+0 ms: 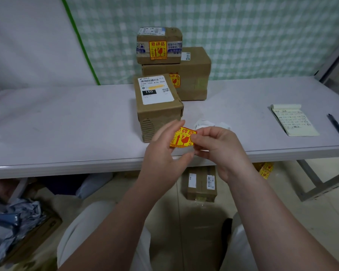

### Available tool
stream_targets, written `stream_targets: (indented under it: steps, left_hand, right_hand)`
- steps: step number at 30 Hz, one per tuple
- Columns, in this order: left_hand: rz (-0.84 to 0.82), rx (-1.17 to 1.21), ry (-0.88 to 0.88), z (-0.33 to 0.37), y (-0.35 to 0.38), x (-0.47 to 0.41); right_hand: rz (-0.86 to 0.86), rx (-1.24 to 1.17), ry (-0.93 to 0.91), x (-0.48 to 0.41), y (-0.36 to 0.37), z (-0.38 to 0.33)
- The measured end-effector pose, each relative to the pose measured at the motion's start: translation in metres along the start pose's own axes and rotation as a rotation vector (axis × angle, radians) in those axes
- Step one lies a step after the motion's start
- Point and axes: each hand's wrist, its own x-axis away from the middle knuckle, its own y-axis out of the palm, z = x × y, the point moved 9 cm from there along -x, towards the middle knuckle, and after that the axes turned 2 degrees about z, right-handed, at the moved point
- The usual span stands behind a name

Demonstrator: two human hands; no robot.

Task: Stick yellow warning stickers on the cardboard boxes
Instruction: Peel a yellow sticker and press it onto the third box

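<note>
Both hands are pinching the yellow warning sticker (182,137) between them, left hand (164,155) on its left edge and right hand (215,147) on its right, long side running 9 to 3. The unstickered cardboard box (158,106) sits on the surface (67,122) right behind at 12, its bare near face partly hidden behind the sticker, left hand looks a touch nearer

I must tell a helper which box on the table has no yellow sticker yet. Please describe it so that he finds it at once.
Start from the long white table and find the three cardboard boxes near its middle. Two are stacked at the back, and each shows a yellow sticker on its front. The unlabelled box stands alone in front of them, nearest the table's front edge, and has a big white shipping label on top marked 150.
</note>
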Motion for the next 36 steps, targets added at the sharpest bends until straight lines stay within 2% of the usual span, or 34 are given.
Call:
stream_targets:
  steps: [3,7,10,17,29,32,36]
  left_hand:
    - [-0.013,0.082,-0.097,-0.011,-0.004,0.006]
    - [0.179,0.074,-0.247,-0.035,-0.031,0.009]
    - [0.212,0.123,-0.339,-0.049,-0.040,0.010]
    - [0.263,0.124,-0.382,-0.054,-0.051,0.008]
    - [0.333,0.028,-0.354,-0.064,-0.045,-0.023]
    - [0.398,-0.039,-0.385,-0.072,-0.046,-0.026]
    - [0.408,-0.016,-0.368,-0.079,-0.042,-0.034]
  right_hand:
    - [0.028,0.039,-0.027,0.000,-0.002,0.001]
    - [-0.068,0.123,-0.004,0.002,0.012,0.009]
    - [-0.087,0.143,-0.013,0.003,0.023,0.013]
    - [0.036,0.174,-0.046,-0.006,0.032,0.016]
    - [0.226,0.350,-0.252,-0.037,0.038,0.003]
    - [0.257,0.374,-0.256,-0.046,0.040,0.009]
    - [0.257,0.358,-0.237,-0.053,0.045,0.015]
